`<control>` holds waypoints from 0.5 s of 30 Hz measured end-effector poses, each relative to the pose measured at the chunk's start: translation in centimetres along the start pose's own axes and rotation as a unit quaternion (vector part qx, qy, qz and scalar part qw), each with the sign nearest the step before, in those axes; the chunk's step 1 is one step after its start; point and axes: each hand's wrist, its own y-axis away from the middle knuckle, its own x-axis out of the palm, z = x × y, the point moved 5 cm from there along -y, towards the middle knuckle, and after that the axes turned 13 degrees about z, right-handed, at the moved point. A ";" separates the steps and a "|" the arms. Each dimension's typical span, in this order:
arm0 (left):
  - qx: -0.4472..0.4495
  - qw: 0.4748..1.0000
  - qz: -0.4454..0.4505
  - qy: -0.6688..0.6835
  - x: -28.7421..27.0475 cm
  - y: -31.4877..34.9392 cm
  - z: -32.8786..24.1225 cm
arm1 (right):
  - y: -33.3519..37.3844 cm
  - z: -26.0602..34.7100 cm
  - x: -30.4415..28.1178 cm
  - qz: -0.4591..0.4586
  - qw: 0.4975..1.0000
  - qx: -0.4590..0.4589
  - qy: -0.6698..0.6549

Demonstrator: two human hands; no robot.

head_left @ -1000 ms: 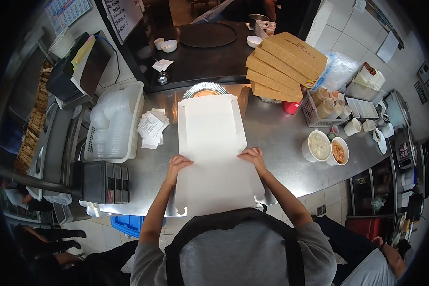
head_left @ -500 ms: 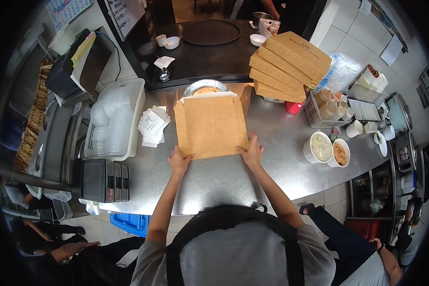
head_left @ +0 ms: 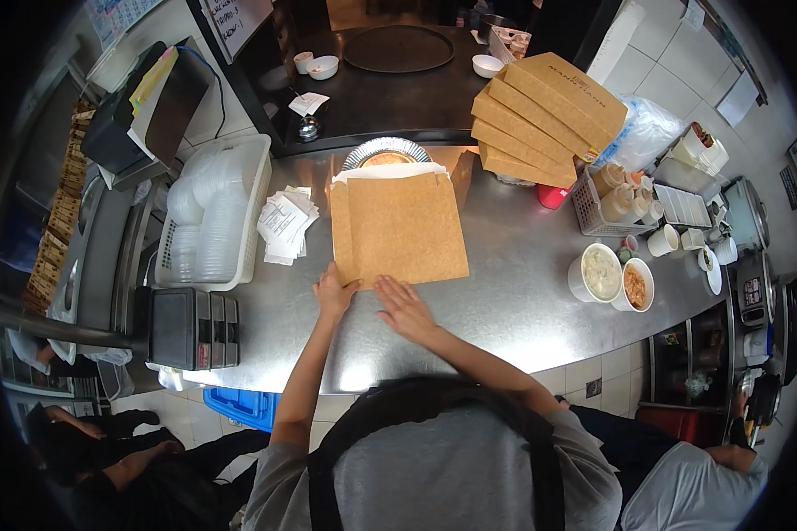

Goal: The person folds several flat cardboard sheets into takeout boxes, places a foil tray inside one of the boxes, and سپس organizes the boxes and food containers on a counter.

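A steel desk [head_left: 505, 257] runs across. A fanned stack of cartons [head_left: 553, 111] sits toward two o'clock. The brown box [head_left: 407, 226] lies mid-desk, with a foil pan [head_left: 354, 159] at its twelve and paper slips [head_left: 285, 226] at its nine. The left hand [head_left: 334, 289] pinches its seven-o'clock corner; the right hand [head_left: 406, 310] lies slightly spread at six, fingertips at the edge.

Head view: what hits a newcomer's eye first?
The brown box in the middle of the steel counter, with the left hand at its near-left corner and the right hand spread at its near edge. Then the fanned stack of similar boxes at back right. Last, the foil dish peeking out just beyond the brown box.
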 end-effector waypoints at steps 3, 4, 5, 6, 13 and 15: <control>-0.003 1.000 0.018 0.011 -0.1 0.1 -0.2 | 2.9 -3.2 -1.5 -0.020 0.997 0.050 0.062; -0.002 1.000 0.014 0.012 0.0 0.2 -0.1 | 3.8 -4.5 -2.0 -0.024 0.995 0.080 0.061; 0.001 1.000 0.011 0.012 0.0 0.2 0.0 | 4.8 -5.8 -2.7 -0.030 0.991 0.111 0.061; 0.001 1.000 0.012 0.010 0.0 0.2 0.0 | 5.7 -6.7 -3.4 -0.030 0.991 0.113 0.059; -0.007 0.987 0.026 0.155 -0.5 1.2 0.3 | 9.7 -11.6 -5.7 -0.017 0.972 0.232 -0.038; -0.024 0.967 0.041 0.250 -1.1 2.6 0.2 | 9.8 -12.2 -6.3 -0.003 0.960 0.247 -0.130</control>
